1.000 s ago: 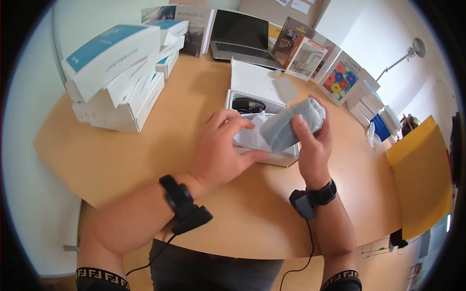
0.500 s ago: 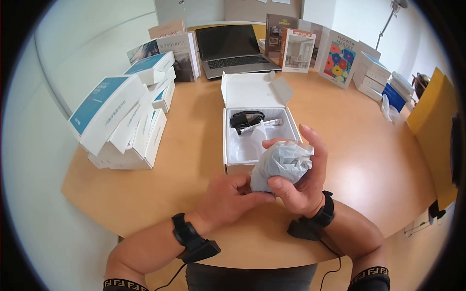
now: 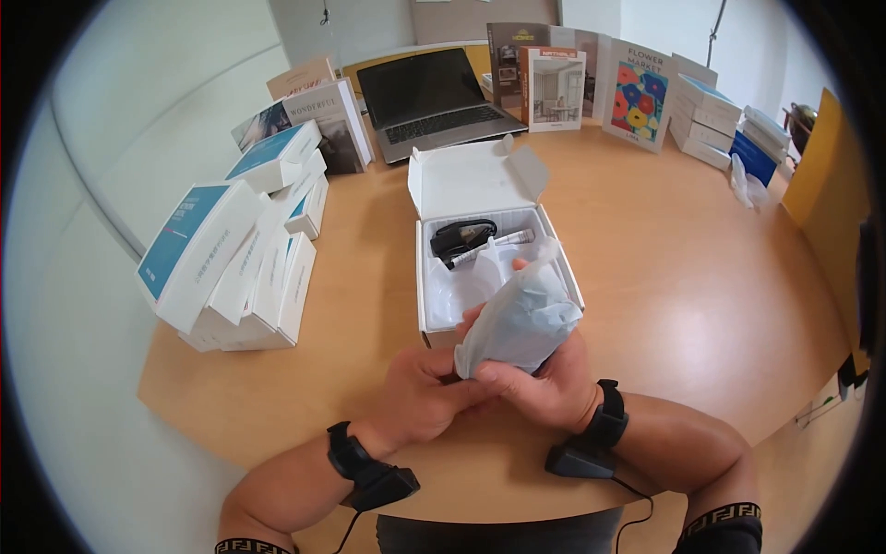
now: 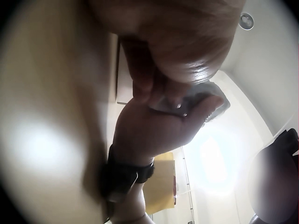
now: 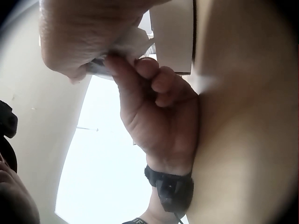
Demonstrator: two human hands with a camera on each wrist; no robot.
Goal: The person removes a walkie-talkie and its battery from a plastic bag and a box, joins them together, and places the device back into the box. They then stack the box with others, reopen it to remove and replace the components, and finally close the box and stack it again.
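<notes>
A bundle wrapped in crinkled, pale grey translucent wrapping (image 3: 521, 319) is held up over the near side of an open white box (image 3: 422, 291). My right hand (image 3: 554, 383) grips it from the right, thumb across its near side and fingers behind. At its lower left end, my left hand (image 3: 420, 392) pinches the wrapping; the right wrist view shows that hand's thumb (image 5: 122, 77) against curled fingers. What the wrapping covers is hidden. Inside the box, a black charger with cable (image 3: 461, 238) and a slim white printed packet (image 3: 512, 242) lie in a moulded white tray (image 3: 452, 295).
The box lid (image 3: 475, 180) stands raised toward an open laptop (image 3: 443, 106). White-and-blue boxes (image 3: 226, 268) are piled at the left. Upright books (image 3: 637, 97) line the back, with more small boxes (image 3: 709, 125) and a plastic bag (image 3: 746, 185) at the right.
The bundle has come from above the box down toward me, and its wrapping has turned more upright. My left hand has left the box's near edge and taken hold of the wrapping's end.
</notes>
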